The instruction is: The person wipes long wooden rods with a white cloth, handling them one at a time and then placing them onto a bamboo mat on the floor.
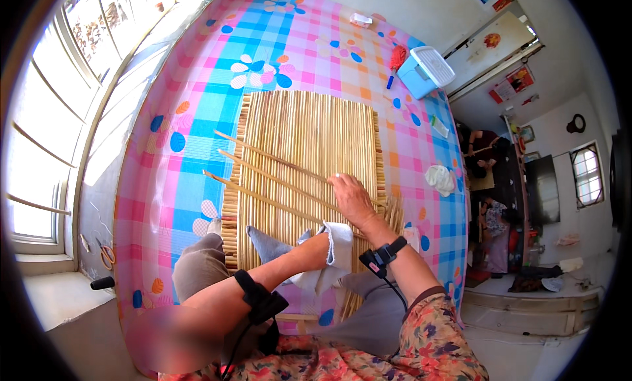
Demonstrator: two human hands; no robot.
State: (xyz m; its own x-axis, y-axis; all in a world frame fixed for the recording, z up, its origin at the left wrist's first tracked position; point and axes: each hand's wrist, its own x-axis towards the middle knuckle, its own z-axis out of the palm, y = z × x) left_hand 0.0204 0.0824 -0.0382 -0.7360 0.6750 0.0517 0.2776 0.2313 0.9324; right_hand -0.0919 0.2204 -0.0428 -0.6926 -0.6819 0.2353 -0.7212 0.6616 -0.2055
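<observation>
A mat of straight tan stalks [309,127] lies in front of me, several of its stalk ends jutting out at both sides. Three loose stalks [263,200] slant across it from upper left to lower right. My right hand [352,198] is over the mat's right half, fingers closed around the uppermost loose stalk [276,158]. Close below it, my left hand [316,251] grips a pale grey-white cloth [340,244]; the cloth hides most of its fingers. Both wrists wear black straps with small devices and cables.
The mat rests on a pink-and-blue checked flowered sheet [316,55]. A blue box with a white lid [424,72] stands far right, red yarn [397,56] beside it. A crumpled white bag [440,180] lies right. Scissors [106,254] sit on the left sill. Other people work at far right.
</observation>
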